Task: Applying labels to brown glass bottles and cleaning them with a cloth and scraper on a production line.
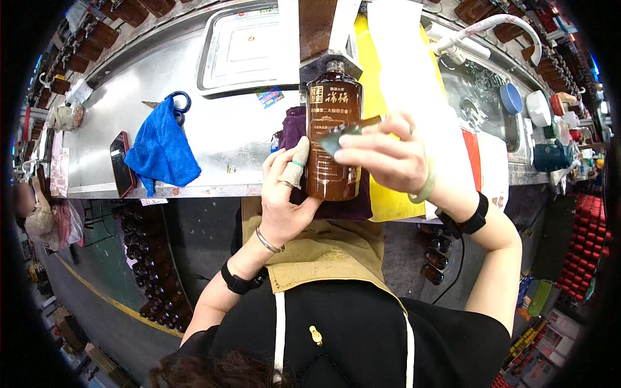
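A brown glass bottle [335,174] with gold print lies on a dark purple cloth [294,126] at the counter's front edge, its neck pointing away from me. My left hand [288,187] grips the bottle's lower left side, thumb near its base. Light wraps cover some of its fingers. Pinched in my right hand [391,152] is a dark greenish flat piece [333,140], held over the bottle's front. Its exact kind is unclear, and whether it touches the glass I cannot tell. My right fingers hide part of the print.
To the left lie a blue cloth [165,152], scissors [180,102], a phone [121,161] and a metal tray [242,55]. Yellow and white sheets [388,194] cover the counter on the right, beside a sink [475,107] with a curved faucet [498,21]. Bottles [152,271] stand below.
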Action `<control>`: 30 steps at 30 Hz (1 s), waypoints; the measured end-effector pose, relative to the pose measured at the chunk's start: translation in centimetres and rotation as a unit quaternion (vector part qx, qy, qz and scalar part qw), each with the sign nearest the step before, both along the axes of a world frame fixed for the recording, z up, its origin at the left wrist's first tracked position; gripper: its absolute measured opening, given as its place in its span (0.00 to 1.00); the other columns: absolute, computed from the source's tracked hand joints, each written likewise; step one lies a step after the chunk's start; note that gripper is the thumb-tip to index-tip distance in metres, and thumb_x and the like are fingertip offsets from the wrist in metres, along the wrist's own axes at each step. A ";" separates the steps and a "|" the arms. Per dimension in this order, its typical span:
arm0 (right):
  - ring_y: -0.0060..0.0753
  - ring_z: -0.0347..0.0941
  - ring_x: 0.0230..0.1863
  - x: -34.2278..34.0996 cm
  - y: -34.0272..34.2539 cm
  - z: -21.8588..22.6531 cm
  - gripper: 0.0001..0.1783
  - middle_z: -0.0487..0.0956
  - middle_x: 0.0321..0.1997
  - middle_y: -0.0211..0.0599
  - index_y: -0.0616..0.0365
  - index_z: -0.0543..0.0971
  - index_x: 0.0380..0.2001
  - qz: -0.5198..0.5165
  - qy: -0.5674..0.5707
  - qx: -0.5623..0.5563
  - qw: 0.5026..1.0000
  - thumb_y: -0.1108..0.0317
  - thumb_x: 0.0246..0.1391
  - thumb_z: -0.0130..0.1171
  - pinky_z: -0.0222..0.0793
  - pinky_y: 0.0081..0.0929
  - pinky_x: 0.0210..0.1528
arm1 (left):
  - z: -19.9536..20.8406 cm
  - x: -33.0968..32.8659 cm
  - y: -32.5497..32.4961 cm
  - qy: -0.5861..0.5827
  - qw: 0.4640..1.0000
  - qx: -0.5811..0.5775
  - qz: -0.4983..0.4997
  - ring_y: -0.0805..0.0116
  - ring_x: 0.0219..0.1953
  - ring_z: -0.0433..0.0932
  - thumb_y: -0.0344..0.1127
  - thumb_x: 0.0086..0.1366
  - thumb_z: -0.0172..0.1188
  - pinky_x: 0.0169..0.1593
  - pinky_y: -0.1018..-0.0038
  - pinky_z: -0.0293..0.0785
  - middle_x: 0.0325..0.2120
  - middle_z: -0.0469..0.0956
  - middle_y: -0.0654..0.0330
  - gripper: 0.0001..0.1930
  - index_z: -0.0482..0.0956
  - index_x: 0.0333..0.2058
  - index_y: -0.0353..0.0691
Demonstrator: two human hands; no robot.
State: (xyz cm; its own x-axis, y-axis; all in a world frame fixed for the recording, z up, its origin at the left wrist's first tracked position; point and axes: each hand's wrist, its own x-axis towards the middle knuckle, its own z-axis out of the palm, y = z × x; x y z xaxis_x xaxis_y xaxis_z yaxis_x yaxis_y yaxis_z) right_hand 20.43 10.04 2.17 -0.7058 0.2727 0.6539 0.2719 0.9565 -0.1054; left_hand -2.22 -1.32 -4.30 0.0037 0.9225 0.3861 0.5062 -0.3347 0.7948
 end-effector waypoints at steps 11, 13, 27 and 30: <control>0.27 0.73 0.37 0.4 -2.0 3.3 0.17 0.84 0.43 0.20 0.46 0.87 0.42 -0.084 0.011 -0.019 0.996 0.71 0.46 0.67 0.65 0.31 0.45 | 1.1 0.2 0.0 0.065 0.995 0.070 0.027 0.49 0.58 0.76 0.23 0.47 0.75 0.62 0.60 0.72 0.56 0.78 0.50 0.41 0.75 0.64 0.32; 0.28 0.73 0.38 0.7 -2.4 1.9 0.17 0.85 0.45 0.20 0.46 0.87 0.42 -0.095 -0.002 -0.025 0.995 0.70 0.45 0.67 0.65 0.31 0.46 | 1.9 0.3 -0.3 0.064 0.993 0.087 0.041 0.49 0.57 0.77 0.25 0.47 0.78 0.62 0.59 0.71 0.56 0.79 0.51 0.39 0.77 0.61 0.31; 0.27 0.75 0.43 -2.4 4.0 3.4 0.11 0.82 0.40 0.19 0.42 0.85 0.40 -0.098 -0.018 0.085 0.991 0.66 0.51 0.65 0.69 0.32 0.48 | 0.8 -0.6 -0.2 -0.001 0.999 -0.046 -0.014 0.52 0.60 0.77 0.24 0.50 0.77 0.68 0.61 0.69 0.59 0.78 0.47 0.45 0.68 0.69 0.31; 0.25 0.73 0.40 -0.6 -2.6 0.4 0.18 0.81 0.44 0.18 0.46 0.86 0.44 0.052 -0.025 0.019 0.998 0.65 0.46 0.65 0.71 0.29 0.45 | 1.4 0.5 0.1 -0.018 1.000 -0.002 0.015 0.49 0.64 0.74 0.26 0.50 0.76 0.69 0.60 0.68 0.62 0.74 0.47 0.46 0.68 0.69 0.32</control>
